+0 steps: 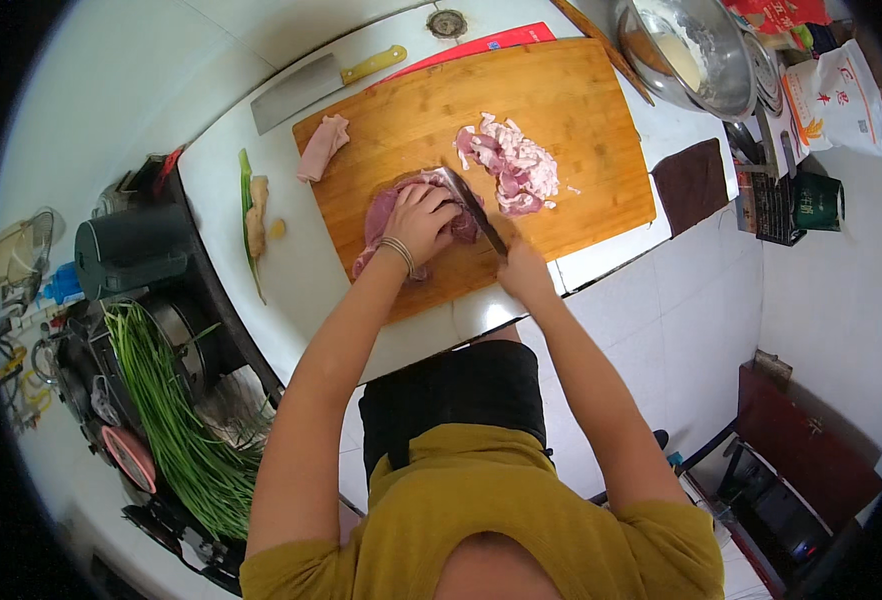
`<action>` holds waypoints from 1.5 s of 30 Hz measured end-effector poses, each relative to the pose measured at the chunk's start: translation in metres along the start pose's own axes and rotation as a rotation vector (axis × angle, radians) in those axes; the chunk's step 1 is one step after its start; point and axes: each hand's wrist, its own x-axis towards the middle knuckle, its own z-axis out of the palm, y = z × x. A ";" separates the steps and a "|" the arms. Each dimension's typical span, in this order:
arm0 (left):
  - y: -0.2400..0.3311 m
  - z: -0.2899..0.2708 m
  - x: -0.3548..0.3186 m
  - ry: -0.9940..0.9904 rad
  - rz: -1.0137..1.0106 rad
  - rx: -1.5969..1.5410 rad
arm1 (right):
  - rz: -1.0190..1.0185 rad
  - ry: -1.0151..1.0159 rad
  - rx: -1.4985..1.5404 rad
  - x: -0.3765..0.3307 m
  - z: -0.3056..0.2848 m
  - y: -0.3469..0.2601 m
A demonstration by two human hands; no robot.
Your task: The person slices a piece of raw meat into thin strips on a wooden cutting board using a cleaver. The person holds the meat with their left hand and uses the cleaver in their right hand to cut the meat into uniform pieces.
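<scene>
My left hand (420, 222) presses down on a slab of raw pink meat (379, 222) at the near middle of the wooden cutting board (591, 110). Its fingers are bent over the meat close to the blade. My right hand (524, 262) is closed round the handle of a kitchen knife (473, 203). The blade lies at the right side of the meat, just beside my left fingertips; how deep it sits I cannot tell. To the right on the board is a heap of cut meat pieces (521, 170). A pale pink piece (323, 148) rests at the board's left edge.
A cleaver (311, 88) with a yellow handle lies behind the board. Ginger (256, 215) and a green onion (245, 240) are left of it. A metal bowl (716, 60) stands far right, near a dark brown cloth (691, 188). Long green stalks (176, 410) lie at lower left.
</scene>
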 end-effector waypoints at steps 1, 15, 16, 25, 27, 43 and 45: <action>-0.001 -0.001 0.002 -0.004 0.004 0.005 | -0.009 0.029 0.003 0.019 -0.005 -0.006; 0.001 -0.016 -0.004 0.047 0.059 0.049 | -0.152 0.148 0.054 0.022 -0.050 -0.032; 0.000 -0.015 -0.004 0.053 0.057 0.057 | -0.139 0.118 0.007 0.024 -0.048 -0.034; -0.002 -0.016 0.001 -0.017 -0.005 0.079 | -0.148 -0.067 -0.122 0.080 -0.022 -0.073; -0.004 -0.007 -0.004 0.010 -0.009 0.065 | -0.210 -0.033 -0.063 0.078 -0.019 -0.068; -0.004 -0.010 -0.006 0.037 -0.002 0.069 | -0.034 0.163 -0.016 0.070 -0.056 -0.048; -0.006 -0.006 -0.006 0.030 -0.004 0.067 | -0.092 0.162 -0.042 0.043 -0.052 -0.043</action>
